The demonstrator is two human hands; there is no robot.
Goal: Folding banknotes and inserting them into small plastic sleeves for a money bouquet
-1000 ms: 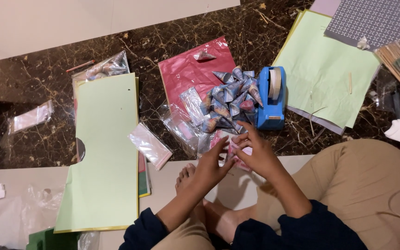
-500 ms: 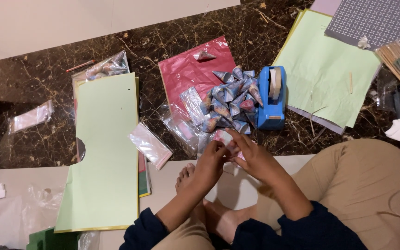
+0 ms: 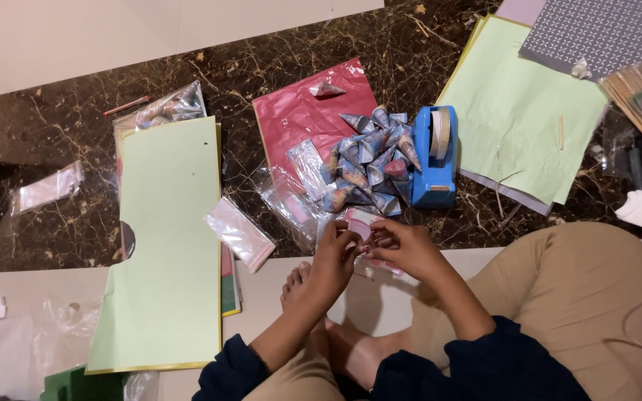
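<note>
Head view, our left hand (image 3: pixel 336 256) and right hand (image 3: pixel 404 249) each in a closed grip on a small pink packet (image 3: pixel 362 226), paper cones (image 3: pixel 369 160) and blue tape dispenser (image 3: pixel 434 160) just beyond on the floor (image 3: pixel 53 126).

The person wears dark navy long sleeves (image 3: pixel 484 364) pushed up the forearms, tan khaki trousers (image 3: pixel 574 297), and bare feet (image 3: pixel 299 282).

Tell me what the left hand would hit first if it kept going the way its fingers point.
The left hand points up and slightly right. Past the small pink piece it pinches, it would likely meet the pile of small patterned paper cones; depth is unclear.
</note>
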